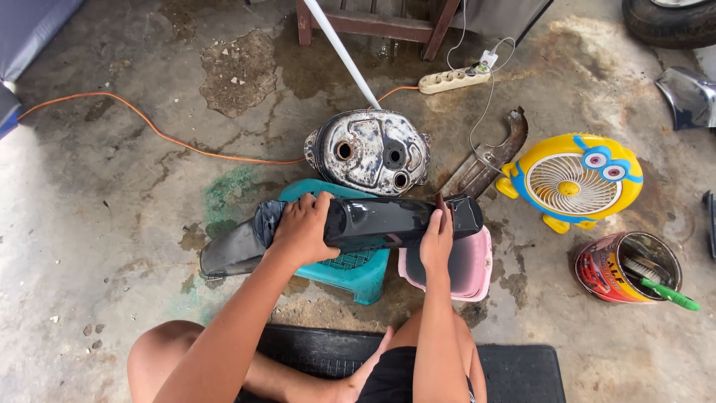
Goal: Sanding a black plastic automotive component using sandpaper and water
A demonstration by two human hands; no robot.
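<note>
Black glossy fender panel (373, 224), long axis left–right, narrow end pointing left, lying across teal stool (358, 272); left hand (302, 227) clamps it, right hand (436, 239) presses sandpaper (441, 209) against it.

Left hand (302, 227) gripping black fender panel (373, 224), right hand (438, 242) pressing sandpaper (441, 209) on it; teal stool (358, 269) beneath

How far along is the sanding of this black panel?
Done: the panel's left end looks dull and scuffed. In hand: left hand steadies it on the teal stool while right hand rubs a small dark piece on it. Left: the glossy middle and right.
</note>
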